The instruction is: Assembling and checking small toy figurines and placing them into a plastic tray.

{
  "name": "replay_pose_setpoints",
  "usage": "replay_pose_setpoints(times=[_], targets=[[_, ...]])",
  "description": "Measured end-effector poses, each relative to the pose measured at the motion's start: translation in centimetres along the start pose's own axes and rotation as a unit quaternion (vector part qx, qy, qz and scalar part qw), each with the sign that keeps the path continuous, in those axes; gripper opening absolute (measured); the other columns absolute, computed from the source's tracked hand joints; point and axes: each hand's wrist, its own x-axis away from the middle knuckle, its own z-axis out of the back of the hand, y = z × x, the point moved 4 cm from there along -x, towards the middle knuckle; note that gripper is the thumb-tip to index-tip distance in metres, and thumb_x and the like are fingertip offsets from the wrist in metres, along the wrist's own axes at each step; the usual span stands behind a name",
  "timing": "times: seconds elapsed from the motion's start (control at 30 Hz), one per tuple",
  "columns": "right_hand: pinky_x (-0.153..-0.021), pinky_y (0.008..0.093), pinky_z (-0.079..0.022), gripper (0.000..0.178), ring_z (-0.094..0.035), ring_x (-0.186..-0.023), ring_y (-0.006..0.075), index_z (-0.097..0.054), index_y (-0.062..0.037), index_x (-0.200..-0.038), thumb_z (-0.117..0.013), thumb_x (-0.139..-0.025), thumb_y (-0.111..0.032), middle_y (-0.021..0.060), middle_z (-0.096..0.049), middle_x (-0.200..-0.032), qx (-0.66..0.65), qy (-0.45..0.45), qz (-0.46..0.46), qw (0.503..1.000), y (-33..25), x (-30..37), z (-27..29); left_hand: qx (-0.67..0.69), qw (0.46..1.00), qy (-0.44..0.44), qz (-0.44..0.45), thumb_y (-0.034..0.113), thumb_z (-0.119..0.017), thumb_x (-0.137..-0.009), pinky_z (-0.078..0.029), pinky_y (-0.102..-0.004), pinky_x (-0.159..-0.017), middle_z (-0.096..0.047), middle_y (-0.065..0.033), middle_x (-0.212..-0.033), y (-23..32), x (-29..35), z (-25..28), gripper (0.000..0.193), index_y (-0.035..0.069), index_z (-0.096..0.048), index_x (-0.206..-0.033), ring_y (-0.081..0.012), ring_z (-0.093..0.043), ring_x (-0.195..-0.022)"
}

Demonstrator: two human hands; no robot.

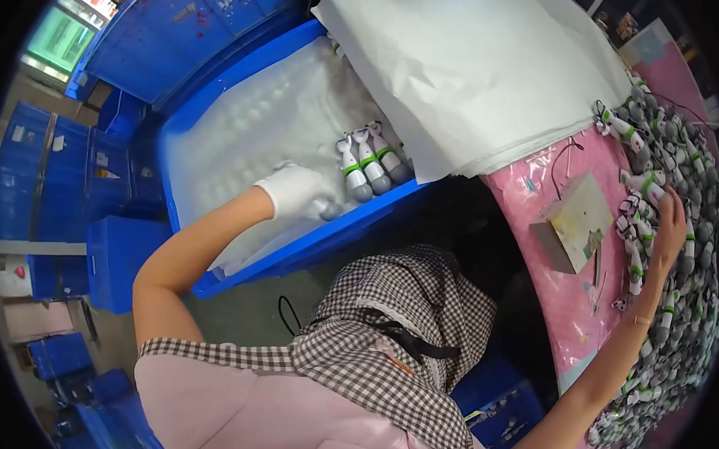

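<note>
My left hand (301, 191), in a white glove, is low inside a blue bin (290, 257) lined with white sheet. Its fingers are closed round a small toy figure, whose rounded grey end (326, 209) sticks out beside the glove. Just right of it, several like figures (368, 167), white with a green band and a grey end, lie side by side on the sheet. Over at the far right, my bare right hand (670, 234) reaches onto a heap of these figures (680, 319). Its fingertips are at a white-and-green figure (644, 185); the grip is partly hidden.
A stack of white sheets (478, 69) overlaps the bin's right side and the pink-covered table (529, 192). On the table stands a small metal box (574, 224) with a cable near it. Blue crates (41, 170) stand at left; another blue bin (500, 411) sits below the table.
</note>
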Motion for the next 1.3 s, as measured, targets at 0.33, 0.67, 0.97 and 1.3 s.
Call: replay_pose_setpoints(times=[0.33,0.67,0.97,1.3], targets=[[-0.096,0.0388,-0.042,0.05,-0.05,-0.114,0.0175,-0.035,-0.0042,-0.137,-0.05,-0.095,-0.026,0.0093,-0.05,-0.128,-0.598,-0.118,-0.183,0.772,-3.0,8.7,3.9,-0.038,0.927,0.269,-0.258,0.015,-0.071,-0.056,-0.047,-0.0396,-0.063,-0.059,-0.0069,-0.076,-3.5,-3.0,-4.1,0.032,0.011,-0.064,-0.087,-0.0276,-0.058,-0.071],[-0.041,0.0246,-0.055,0.047,-0.066,-0.088,0.0314,-0.031,0.0012,-0.134,-0.042,-0.097,-0.026,0.0235,-0.057,-0.109,-0.485,-0.338,-0.198,0.782,-19.6,17.3,-7.7,0.079,0.838,0.486,-0.234,0.015,-0.075,-0.06,-0.046,-0.0389,-0.081,-0.061,-0.0118,-0.098,12.7,-4.4,12.2,0.044,0.006,-0.06,-0.1,-0.0282,-0.059,-0.088],[-0.045,0.0253,-0.055,0.038,-0.066,-0.068,0.0193,-0.049,0.0025,-0.119,-0.039,-0.099,-0.029,0.0177,-0.062,-0.097,-0.459,-0.316,-0.17,0.813,-13.8,19.9,-8.6,0.765,0.612,0.111,-0.167,0.023,-0.059,-0.091,-0.05,-0.0314,-0.075,-0.059,-0.0075,-0.091,19.5,-9.2,10.3,0.045,0.001,-0.04,-0.126,-0.017,-0.058,-0.085],[-0.077,0.0349,-0.056,0.056,-0.061,-0.084,0.0209,-0.04,-0.0228,-0.134,-0.066,-0.085,-0.018,0.0141,-0.052,-0.113,-0.85,-0.254,-0.189,0.421,-16.6,25.5,-16.1,0.896,0.397,0.089,-0.175,0.029,-0.055,-0.091,-0.052,-0.0392,-0.087,-0.058,-0.0109,-0.11,19.5,-13.1,8.2,0.041,0.003,-0.046,-0.122,-0.0238,-0.057,-0.105]])
